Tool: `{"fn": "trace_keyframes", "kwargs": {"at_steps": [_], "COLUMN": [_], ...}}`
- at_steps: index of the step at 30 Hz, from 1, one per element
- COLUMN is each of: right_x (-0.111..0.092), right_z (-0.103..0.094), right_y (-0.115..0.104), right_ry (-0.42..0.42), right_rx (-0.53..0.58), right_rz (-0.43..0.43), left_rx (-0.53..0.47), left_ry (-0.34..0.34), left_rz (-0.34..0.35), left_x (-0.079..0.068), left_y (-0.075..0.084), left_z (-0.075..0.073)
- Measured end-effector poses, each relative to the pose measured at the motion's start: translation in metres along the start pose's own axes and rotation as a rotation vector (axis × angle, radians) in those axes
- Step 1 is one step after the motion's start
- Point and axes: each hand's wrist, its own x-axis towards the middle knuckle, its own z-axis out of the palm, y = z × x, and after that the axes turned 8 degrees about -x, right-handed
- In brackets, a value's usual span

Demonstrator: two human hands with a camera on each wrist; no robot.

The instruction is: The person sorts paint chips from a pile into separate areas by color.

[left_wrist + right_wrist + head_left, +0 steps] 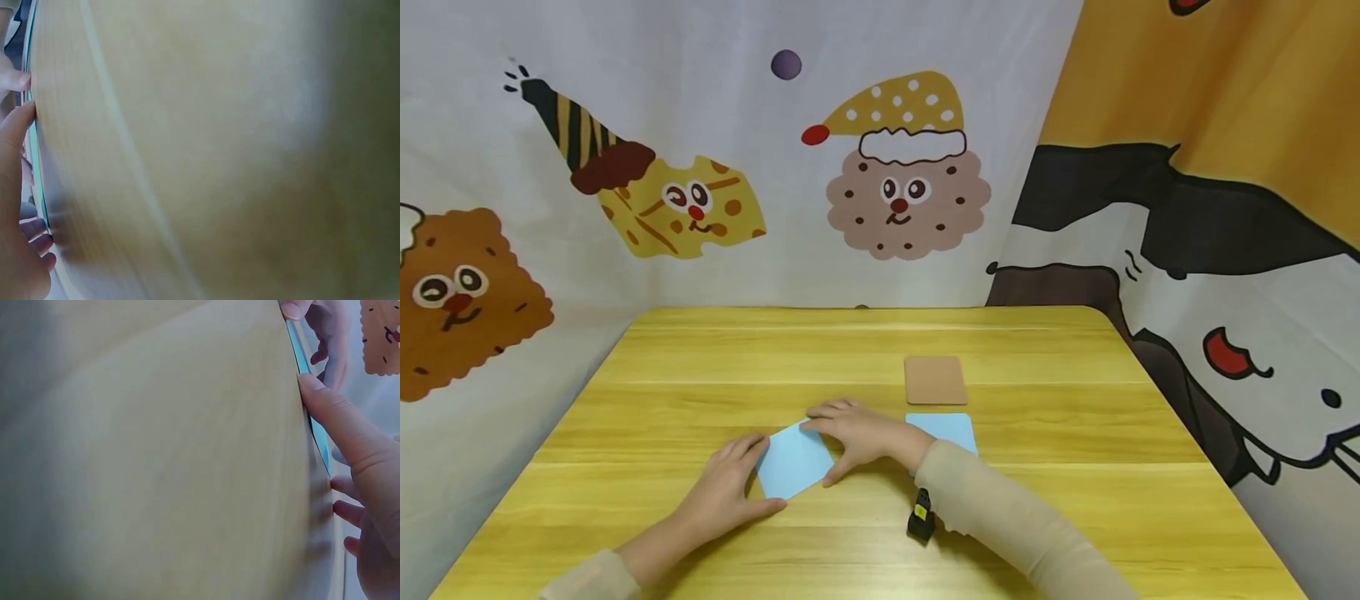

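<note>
A light blue square card (794, 461) lies turned at an angle near the middle of the wooden table, with both hands around it. My left hand (721, 490) holds its left side, thumb at the bottom corner and fingers at the upper left corner. From the right, my right hand (857, 437) grips it with the fingers at the top corner and the thumb at the right corner. Seen edge-on, the blue card (320, 440) is a thin strip along the tabletop in the right wrist view. The left wrist view has the left hand (15, 187) at its left margin.
A second blue card (943, 427) lies to the right, partly covered by the right forearm. Behind it is a brown card (936, 381). A small black object with a yellow mark (921, 517) sits beside the right sleeve. A printed curtain (700, 100) hangs behind the table (700, 350).
</note>
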Motion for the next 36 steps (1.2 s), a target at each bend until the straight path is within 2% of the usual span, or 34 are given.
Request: {"fn": "trace_keyframes", "kwargs": {"at_steps": [12, 19, 30, 36], "right_x": [-0.0007, -0.0016, -0.0047, -0.0098], "right_z": [0.0041, 0.0043, 0.0062, 0.0058], "right_y": [-0.0011, -0.0035, -0.0046, -0.0047], "right_ry": [0.025, 0.066, 0.074, 0.067], "right_rx": [0.025, 0.012, 0.016, 0.039], "right_rz": [-0.015, -0.016, -0.005, -0.014], "left_rx": [0.024, 0.025, -0.015, -0.042], "left_ry": [-0.028, -0.034, -0.046, -0.069], "left_rz": [0.018, 0.024, 0.054, 0.039], "left_x": [0.0005, 0.0013, 0.0021, 0.0032], "left_y": [0.0020, 0.0025, 0.0049, 0.0075], "left_z": [-0.0019, -0.0014, -0.0008, -0.0013]}}
